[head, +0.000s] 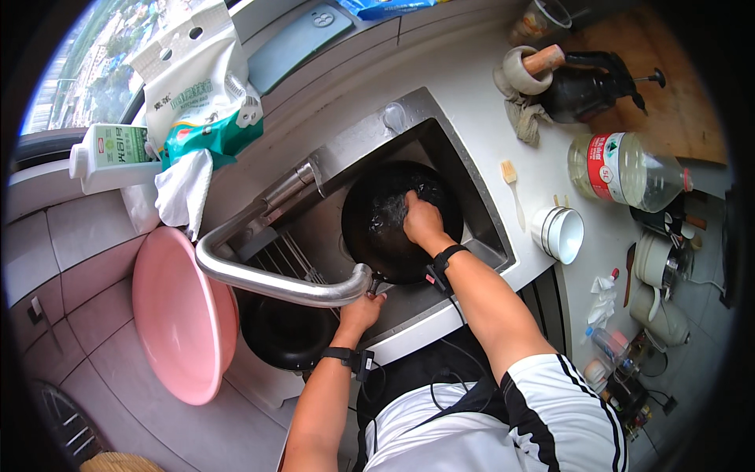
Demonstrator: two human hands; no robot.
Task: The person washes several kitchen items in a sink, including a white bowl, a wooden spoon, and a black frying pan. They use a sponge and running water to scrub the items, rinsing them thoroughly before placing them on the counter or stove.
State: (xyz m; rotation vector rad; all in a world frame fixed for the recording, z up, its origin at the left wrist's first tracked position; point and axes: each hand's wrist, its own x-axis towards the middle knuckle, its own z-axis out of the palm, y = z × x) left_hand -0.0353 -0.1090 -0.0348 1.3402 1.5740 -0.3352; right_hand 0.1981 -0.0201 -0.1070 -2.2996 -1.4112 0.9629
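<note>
A dark wok [377,200] with water splashing inside lies in the stainless steel sink [483,236]. My left hand [361,310] grips the wok's handle, at the near side of the sink beneath the spout's end. Inside the wok is my right hand [423,219], its fingertips at the wet inner surface; whether they hold anything cannot be told. The curved metal faucet [283,283] reaches over the sink's left part, its outlet just above my left hand. A second black pan [289,330] sits left of my left hand, below the faucet.
A pink plastic basin [177,318] stands on edge at the left. Stacked white bowls [567,236], a basting brush [513,183] and a large oil bottle [637,171] lie to the right. A stone mortar [525,76] is farther back. Kitchen wipes [200,88] and a white bottle [118,156] stand near the window.
</note>
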